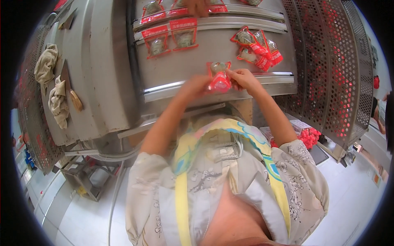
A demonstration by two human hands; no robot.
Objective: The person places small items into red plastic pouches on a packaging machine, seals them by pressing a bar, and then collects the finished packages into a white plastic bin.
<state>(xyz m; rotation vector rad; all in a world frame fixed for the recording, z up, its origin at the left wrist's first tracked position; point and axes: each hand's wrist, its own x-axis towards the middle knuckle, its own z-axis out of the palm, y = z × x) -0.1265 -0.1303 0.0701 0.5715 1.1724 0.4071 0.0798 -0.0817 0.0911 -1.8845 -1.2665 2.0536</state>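
Observation:
A red-and-clear plastic pouch (219, 77) with a roundish item inside is held between my two hands at the near edge of a steel packing surface (197, 64). My left hand (198, 86), blurred, is at the pouch's left side. Fingers of my right hand (241, 80) pinch its right edge. Beyond my right hand lies a loose heap of similar filled pouches (258, 49). At the far left of the surface, two filled pouches (184, 33) lie side by side with their tops over a metal bar (215, 24).
Another person's hand (197, 6) is over the far row of pouches (153, 10). Left, a steel bench holds crumpled cloths (58, 101), a knife with a wooden handle (75, 100) and another blade (68, 21). Perforated metal panels (326, 61) stand at the right.

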